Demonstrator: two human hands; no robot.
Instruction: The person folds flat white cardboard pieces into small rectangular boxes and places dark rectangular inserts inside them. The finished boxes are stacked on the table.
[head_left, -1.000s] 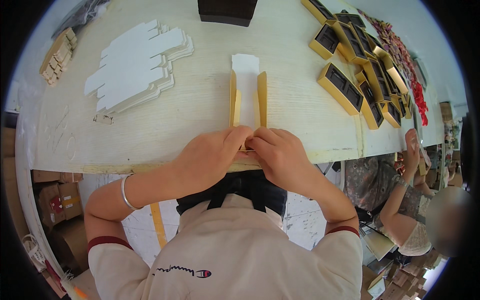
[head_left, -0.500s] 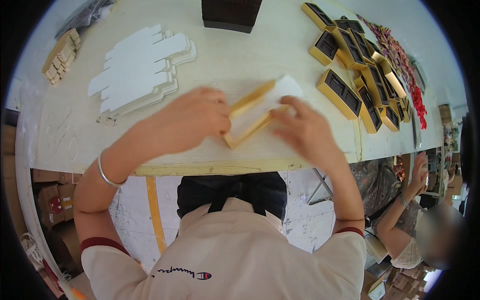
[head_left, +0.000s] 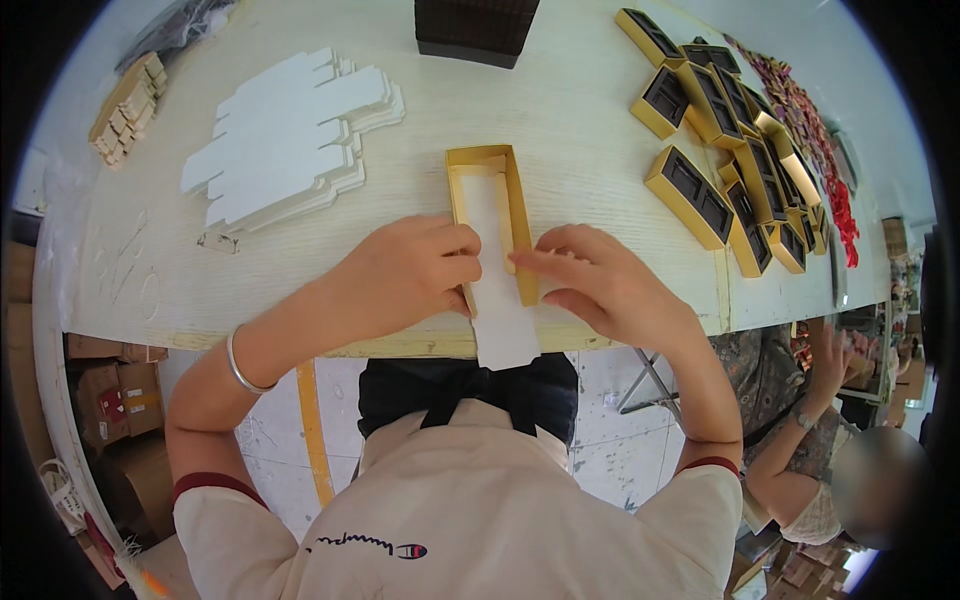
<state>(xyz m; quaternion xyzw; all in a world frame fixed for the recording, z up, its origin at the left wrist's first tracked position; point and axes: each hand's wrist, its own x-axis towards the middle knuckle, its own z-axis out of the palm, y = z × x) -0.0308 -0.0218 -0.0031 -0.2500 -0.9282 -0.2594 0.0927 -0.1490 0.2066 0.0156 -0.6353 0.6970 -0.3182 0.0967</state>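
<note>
Gold card, folded into a long open box (head_left: pixel 487 215), lies on the pale wooden counter (head_left: pixel 560 110) right in front of the person, its near end at the counter's front edge. A white flap (head_left: pixel 497 290) runs along the box floor and sticks out past the near end, over the edge. The left hand (head_left: pixel 405 275) rests against the box's left wall with its fingers curled inward, thumb and fingertips pinching that wall near the flap. The right hand (head_left: pixel 600 285) reaches in from the other side, its fingertips pressed on the right wall's near end.

As I judge it, the step in hand is forming the near end of the box: the far end already stands closed, the near one is open. The next move likely calls for both walls to be held square while the white flap is folded up and tucked in, with care not to crease it off line.

Counted: one box in work; one stack of flat white die-cut blanks (head_left: pixel 290 135) at the left; one dark brown ridged block (head_left: pixel 475 30) at the far edge; a bundle of small tan pieces (head_left: pixel 125 110) far left. Finished gold boxes with dark inserts (head_left: pixel 730 140) lie heaped at the right, about ten, though overlap hides an exact number. Another person's hand (head_left: pixel 835 360) shows at lower right.
</note>
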